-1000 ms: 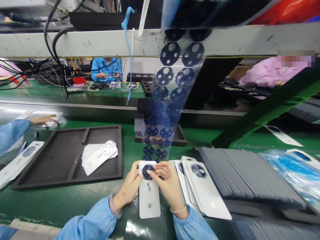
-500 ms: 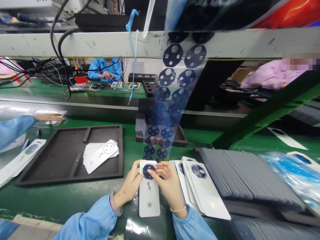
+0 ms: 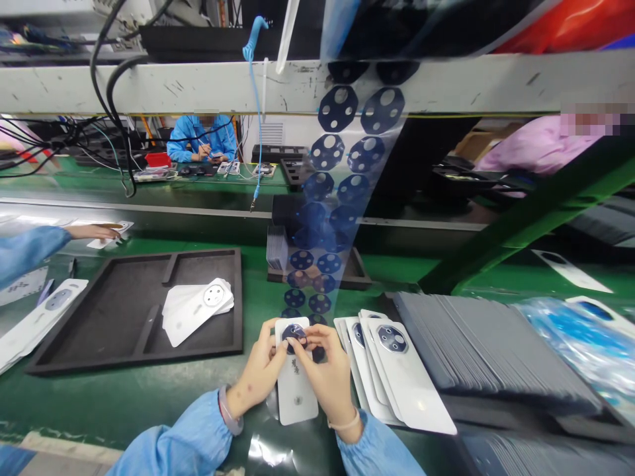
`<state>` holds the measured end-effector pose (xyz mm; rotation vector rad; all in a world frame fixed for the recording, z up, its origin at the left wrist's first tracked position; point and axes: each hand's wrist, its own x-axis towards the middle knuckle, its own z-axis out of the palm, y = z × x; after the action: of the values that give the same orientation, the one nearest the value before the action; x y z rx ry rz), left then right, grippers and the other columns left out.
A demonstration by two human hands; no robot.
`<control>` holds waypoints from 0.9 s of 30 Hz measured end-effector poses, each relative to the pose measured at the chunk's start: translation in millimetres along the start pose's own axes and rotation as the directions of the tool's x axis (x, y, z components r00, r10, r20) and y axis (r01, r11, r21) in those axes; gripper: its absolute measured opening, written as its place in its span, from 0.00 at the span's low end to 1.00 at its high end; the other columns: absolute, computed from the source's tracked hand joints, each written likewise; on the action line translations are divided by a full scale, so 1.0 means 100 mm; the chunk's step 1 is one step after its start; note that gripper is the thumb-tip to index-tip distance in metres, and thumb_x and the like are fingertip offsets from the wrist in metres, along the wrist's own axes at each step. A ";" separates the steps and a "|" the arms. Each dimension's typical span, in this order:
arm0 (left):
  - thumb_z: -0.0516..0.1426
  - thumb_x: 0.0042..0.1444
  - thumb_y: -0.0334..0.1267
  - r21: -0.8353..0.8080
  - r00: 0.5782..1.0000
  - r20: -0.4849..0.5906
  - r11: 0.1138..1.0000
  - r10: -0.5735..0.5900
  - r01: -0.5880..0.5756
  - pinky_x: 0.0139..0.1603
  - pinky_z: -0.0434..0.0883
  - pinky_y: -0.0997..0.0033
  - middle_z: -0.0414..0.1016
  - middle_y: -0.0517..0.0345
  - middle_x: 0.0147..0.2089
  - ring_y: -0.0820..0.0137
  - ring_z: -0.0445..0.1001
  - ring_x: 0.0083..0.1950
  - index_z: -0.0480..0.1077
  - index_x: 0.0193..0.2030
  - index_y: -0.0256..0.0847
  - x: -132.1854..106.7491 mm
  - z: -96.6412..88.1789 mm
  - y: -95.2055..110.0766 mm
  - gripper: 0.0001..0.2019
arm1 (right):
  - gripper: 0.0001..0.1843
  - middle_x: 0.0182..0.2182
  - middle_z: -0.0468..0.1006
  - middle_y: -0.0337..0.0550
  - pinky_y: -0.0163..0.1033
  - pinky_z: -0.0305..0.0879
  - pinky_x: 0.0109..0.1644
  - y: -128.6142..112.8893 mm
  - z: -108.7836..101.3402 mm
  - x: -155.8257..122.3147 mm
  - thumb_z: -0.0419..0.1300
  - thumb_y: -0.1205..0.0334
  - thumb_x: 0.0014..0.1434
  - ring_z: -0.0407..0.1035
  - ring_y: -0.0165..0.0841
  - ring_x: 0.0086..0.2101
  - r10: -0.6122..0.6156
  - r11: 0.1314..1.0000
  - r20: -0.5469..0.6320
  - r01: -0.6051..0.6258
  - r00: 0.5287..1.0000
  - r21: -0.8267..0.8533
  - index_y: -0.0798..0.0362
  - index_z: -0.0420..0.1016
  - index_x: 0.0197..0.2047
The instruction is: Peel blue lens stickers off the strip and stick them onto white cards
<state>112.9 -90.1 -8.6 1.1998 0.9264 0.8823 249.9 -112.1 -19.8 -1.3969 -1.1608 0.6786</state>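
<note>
A white phone back cover (image 3: 296, 396) lies lengthwise on the green table between my hands. My left hand (image 3: 258, 373) grips its upper left edge, fingers closed on it. My right hand (image 3: 323, 370) pinches at the dark round camera piece (image 3: 294, 334) on the cover's top end, thumb and forefinger together. A clear film strip (image 3: 342, 172) carrying several dark round camera pieces hangs from above down to just beyond the cover.
Fanned white covers (image 3: 397, 377) lie right of my hands, beside a long row of grey sheets (image 3: 496, 357). A black foam tray (image 3: 99, 311) at left holds a stack of white covers (image 3: 196, 307). A co-worker's hand (image 3: 92, 231) rests at far left.
My right hand has drawn nearer over the cover and its fingers have closed tighter on the camera piece. The co-worker's hand at left shifted slightly.
</note>
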 end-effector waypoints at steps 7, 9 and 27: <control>0.60 0.57 0.51 -0.093 0.999 0.014 0.994 -0.050 0.051 0.31 0.70 0.74 0.78 0.55 0.38 0.70 0.76 0.32 0.55 0.54 0.43 -0.03 0.02 0.00 0.26 | 0.24 0.44 0.75 0.47 0.45 0.68 0.45 -0.01 0.00 0.03 0.67 0.51 0.53 0.71 0.41 0.42 0.057 0.998 0.025 -0.058 0.998 0.036 0.49 0.68 0.50; 0.62 0.56 0.49 -0.094 0.998 0.033 0.993 -0.062 0.065 0.30 0.71 0.75 0.78 0.57 0.36 0.71 0.76 0.31 0.55 0.54 0.43 -0.04 0.03 -0.01 0.26 | 0.18 0.36 0.77 0.42 0.41 0.68 0.41 0.01 0.00 0.03 0.65 0.50 0.56 0.72 0.38 0.36 0.139 0.984 0.121 -0.151 0.983 0.099 0.49 0.70 0.46; 0.56 0.61 0.52 -0.217 0.991 -0.110 0.974 -0.082 0.057 0.31 0.71 0.74 0.79 0.60 0.35 0.68 0.79 0.34 0.57 0.43 0.44 0.02 -0.02 -0.09 0.16 | 0.59 0.69 0.50 0.55 0.56 0.61 0.63 0.02 0.07 -0.31 0.71 0.62 0.47 0.54 0.53 0.65 -0.111 0.944 0.185 0.162 0.976 -0.287 0.47 0.39 0.73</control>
<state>112.2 -89.3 -17.7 0.9335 0.9371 0.9782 233.2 -137.1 -29.2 -1.5149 -1.5298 0.5425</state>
